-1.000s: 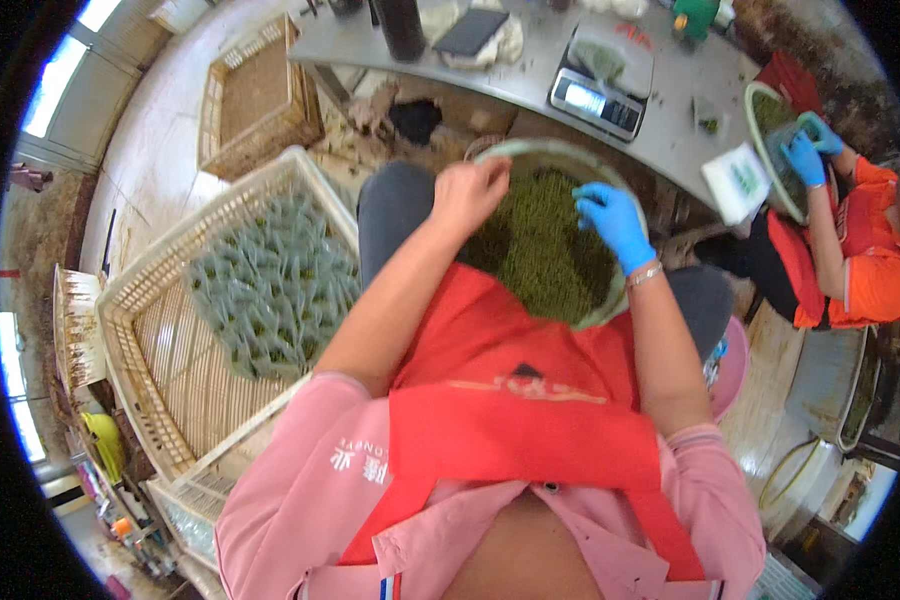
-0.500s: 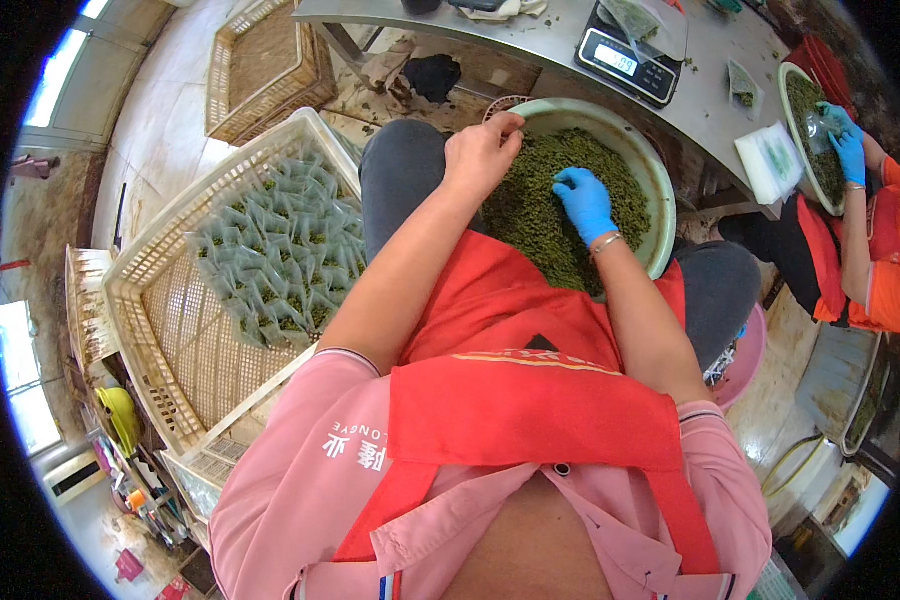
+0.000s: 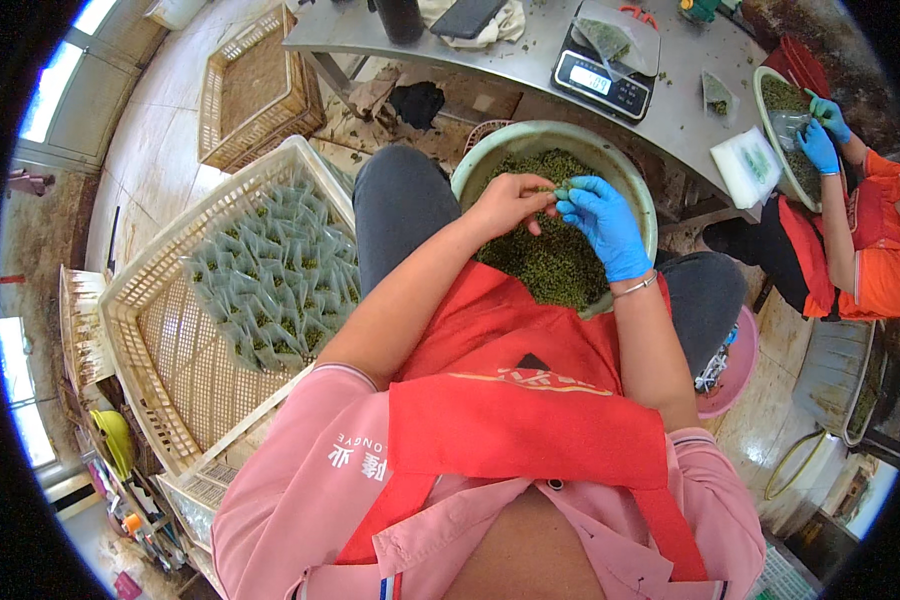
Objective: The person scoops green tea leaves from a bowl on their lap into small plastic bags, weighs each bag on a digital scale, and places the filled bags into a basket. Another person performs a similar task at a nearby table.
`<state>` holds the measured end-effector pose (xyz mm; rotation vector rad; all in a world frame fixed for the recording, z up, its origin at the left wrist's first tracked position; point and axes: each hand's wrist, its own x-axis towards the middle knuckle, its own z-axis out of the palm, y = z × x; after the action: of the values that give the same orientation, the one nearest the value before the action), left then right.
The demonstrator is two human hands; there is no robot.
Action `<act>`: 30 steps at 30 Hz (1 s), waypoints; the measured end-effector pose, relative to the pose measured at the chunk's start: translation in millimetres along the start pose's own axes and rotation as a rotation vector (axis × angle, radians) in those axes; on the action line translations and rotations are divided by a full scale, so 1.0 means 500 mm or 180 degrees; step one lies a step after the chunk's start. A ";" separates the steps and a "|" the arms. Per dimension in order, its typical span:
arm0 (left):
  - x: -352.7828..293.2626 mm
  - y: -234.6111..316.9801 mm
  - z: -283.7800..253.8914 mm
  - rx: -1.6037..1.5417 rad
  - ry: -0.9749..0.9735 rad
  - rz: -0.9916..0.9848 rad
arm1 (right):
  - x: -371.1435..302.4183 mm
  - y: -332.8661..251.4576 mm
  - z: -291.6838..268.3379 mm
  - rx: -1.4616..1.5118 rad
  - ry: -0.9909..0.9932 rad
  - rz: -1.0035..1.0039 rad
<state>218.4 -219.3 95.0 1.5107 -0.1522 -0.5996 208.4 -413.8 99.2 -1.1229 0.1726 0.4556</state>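
Observation:
A round pale green basin (image 3: 474, 172) sits between my knees, heaped with small green berry-like grains (image 3: 562, 262). Above the heap my hands meet, fingertip to fingertip. My left hand (image 3: 513, 207) is bare, its thumb and fingers pinched together. Opposite it, my right hand (image 3: 607, 228) wears a blue glove and is also closed in a pinch. A tiny green bit shows where the fingertips meet, too small to name. To my left, filled clear bags (image 3: 275, 270) of green grains stand packed in a cream plastic crate (image 3: 160, 385).
On the steel table (image 3: 515, 75) ahead, a digital scale (image 3: 602, 80) carries a clear bag of grains. A stack of plastic bags (image 3: 747, 168) lies at its right edge. At right, a co-worker in blue gloves handles a bag over another basin (image 3: 812, 190). A pink tub (image 3: 735, 385) stands beside my right knee.
My right hand has lifted out of the grains, and my left hand has come down and right from the basin's far rim. Their fingertips now meet. The view has shifted slightly.

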 end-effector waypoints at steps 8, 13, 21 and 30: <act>-0.005 -0.005 -0.018 0.0307 0.0458 0.0059 | 0.022 -0.069 0.010 0.0349 0.0526 -0.0889; -0.002 -0.018 -0.014 0.0248 0.0447 0.0176 | 0.134 -0.200 0.019 0.0803 0.0216 -0.1655; -0.010 -0.013 -0.014 0.0911 0.0562 0.0238 | 0.068 0.006 -0.045 -0.1395 0.0721 -0.0527; -0.011 -0.026 0.005 0.2501 0.0566 0.0548 | 0.043 0.203 -0.063 -0.5186 0.0104 -0.0627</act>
<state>209.2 -218.4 84.2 2.2703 -0.4091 -0.2628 186.4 -400.4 -6.0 -2.7050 -0.3772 0.3509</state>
